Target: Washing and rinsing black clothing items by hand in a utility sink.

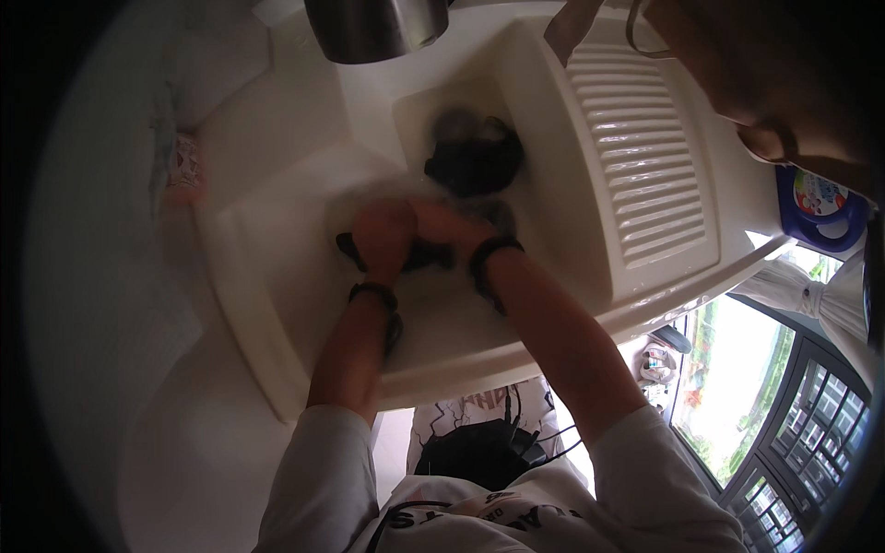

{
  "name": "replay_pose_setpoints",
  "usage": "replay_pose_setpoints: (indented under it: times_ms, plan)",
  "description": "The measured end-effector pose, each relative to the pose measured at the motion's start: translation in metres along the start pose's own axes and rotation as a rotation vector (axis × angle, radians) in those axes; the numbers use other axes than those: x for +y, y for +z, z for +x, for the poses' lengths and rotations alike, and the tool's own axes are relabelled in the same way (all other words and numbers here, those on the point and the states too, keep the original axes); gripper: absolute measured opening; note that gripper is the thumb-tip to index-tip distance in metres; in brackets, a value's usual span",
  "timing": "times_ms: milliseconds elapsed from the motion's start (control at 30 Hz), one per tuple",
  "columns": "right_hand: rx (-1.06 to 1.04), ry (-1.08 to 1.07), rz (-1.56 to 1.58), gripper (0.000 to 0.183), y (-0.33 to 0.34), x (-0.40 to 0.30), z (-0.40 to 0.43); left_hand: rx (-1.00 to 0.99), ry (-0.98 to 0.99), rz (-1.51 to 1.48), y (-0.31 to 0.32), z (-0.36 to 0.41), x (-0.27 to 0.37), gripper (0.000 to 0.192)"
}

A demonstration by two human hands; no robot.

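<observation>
Low in a cream-coloured laundry sink (290,276), my left hand (384,231) is closed over a dark wet cloth (432,256). Ends of that cloth stick out on both sides of the fist. My right hand (449,222) presses against the left one, its fingers curled at the same cloth. Motion blurs both hands, and their fingertips are hidden. Farther back in the basin lies a second dark cloth (477,162), bunched up, with greyish patches around it. A dark band circles each wrist.
A ribbed washboard (643,152) is moulded into the sink's right side. Above the basin hangs a metal cylindrical fixture (377,27). A purple detergent bottle (823,207) stands past the right rim. Below the front rim is a black device (480,449) with cables.
</observation>
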State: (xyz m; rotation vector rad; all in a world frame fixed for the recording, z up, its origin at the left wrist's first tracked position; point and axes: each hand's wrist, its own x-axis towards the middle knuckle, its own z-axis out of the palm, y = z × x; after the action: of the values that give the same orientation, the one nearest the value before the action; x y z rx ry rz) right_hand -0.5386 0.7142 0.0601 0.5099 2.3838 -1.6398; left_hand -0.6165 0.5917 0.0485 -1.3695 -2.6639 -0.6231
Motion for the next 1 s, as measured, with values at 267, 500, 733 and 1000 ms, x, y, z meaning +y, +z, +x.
replay_pose_setpoints:
  times_ms: [267,500,733,1000]
  plan:
    - [0.091,-0.117,0.148,0.037,-0.009,0.016,0.009,-0.2,-0.099,0.292,0.021,0.023,-0.005,0.041]
    - [0.182,0.19,0.135,0.074,-0.031,0.025,-0.007,-0.269,-0.901,-0.928,-0.005,0.048,0.014,0.042]
    - [0.016,0.419,1.511,0.064,-0.016,-0.05,-0.01,0.063,-0.474,-1.223,-0.045,0.052,0.042,0.029]
    - [0.154,0.225,1.884,0.024,0.006,-0.006,0.02,0.147,-0.661,-1.099,-0.047,0.065,0.068,0.052]
